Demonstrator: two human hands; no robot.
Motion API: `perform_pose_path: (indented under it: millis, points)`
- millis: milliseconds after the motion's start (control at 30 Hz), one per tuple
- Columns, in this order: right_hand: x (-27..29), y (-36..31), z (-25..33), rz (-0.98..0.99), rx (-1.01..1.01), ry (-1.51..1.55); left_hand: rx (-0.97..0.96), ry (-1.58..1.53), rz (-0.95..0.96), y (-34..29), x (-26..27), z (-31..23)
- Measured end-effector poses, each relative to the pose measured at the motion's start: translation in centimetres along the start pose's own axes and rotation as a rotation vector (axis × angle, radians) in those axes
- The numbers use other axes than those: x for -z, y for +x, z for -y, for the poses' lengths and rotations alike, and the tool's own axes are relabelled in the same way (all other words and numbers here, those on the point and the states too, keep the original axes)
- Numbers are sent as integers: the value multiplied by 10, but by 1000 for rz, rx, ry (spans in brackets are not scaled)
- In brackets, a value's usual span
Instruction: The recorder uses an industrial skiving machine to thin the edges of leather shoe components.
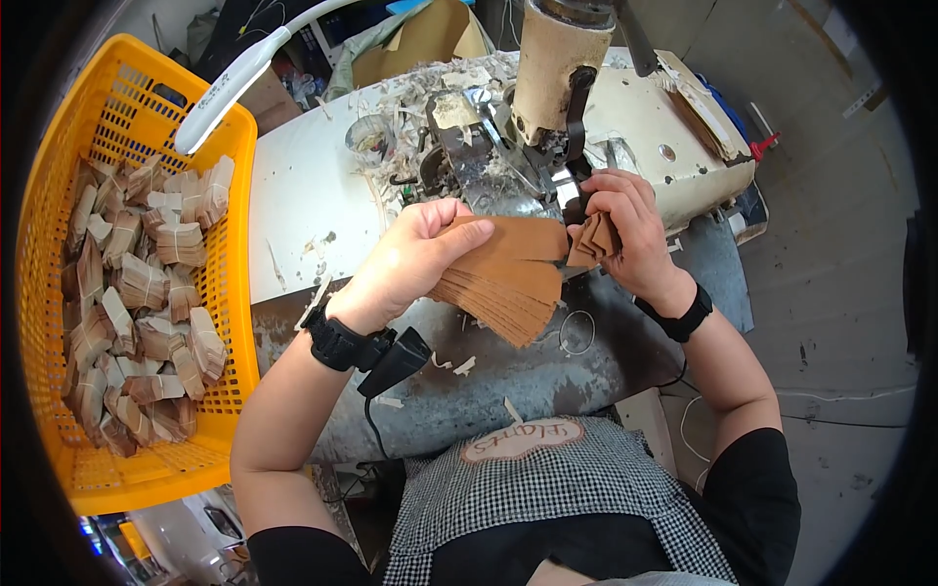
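Observation:
My left hand point(410, 256) is closed round a fanned stack of flat brown leather-like strips point(503, 278), its thumb pressed on top. The top strip's right end reaches the working head of a cream machine point(557, 73). Just right of that head, my right hand point(633, 234) holds several short folded brown pieces point(594, 240) in its curled fingers. Its upper fingers are beside the dark metal parts under the machine's column, and what the fingertips touch there is hidden.
A yellow basket point(249, 293) on the left holds many banded bundles point(142, 283). A white lamp point(230, 98) arches over it. Scraps and fluff point(410, 107) litter the white tabletop behind the machine's plate. A loose band point(577, 333) lies on the worn metal surface near me.

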State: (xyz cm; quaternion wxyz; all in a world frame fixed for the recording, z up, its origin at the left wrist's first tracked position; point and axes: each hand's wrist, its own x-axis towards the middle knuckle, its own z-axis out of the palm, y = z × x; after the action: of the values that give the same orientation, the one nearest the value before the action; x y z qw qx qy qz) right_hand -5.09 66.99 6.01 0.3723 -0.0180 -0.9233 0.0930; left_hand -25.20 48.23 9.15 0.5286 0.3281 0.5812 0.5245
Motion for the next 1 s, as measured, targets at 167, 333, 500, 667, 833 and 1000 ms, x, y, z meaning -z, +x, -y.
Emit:
perform_pose_path:
  millis: [167,333,500,667,833,1000]
  points:
    - [0,0,0,-3,-5,-10,-21,1,-1,2,0,2]
    - [-2,0,-1,-9,3,-16,-28,0,-7,3,1,4]
    - [-4,-2,-2,-16,-3,-23,-26,2,-13,3,0,4]
    - [-4,-3,-2,-17,-1,-31,-27,-12,-8,2,0,5]
    - [-5,-2,0,-29,2,-38,-29,-2,-24,1,-2,4]
    - [-6,-4,-1,-38,2,-49,-40,-2,-24,2,-1,6]
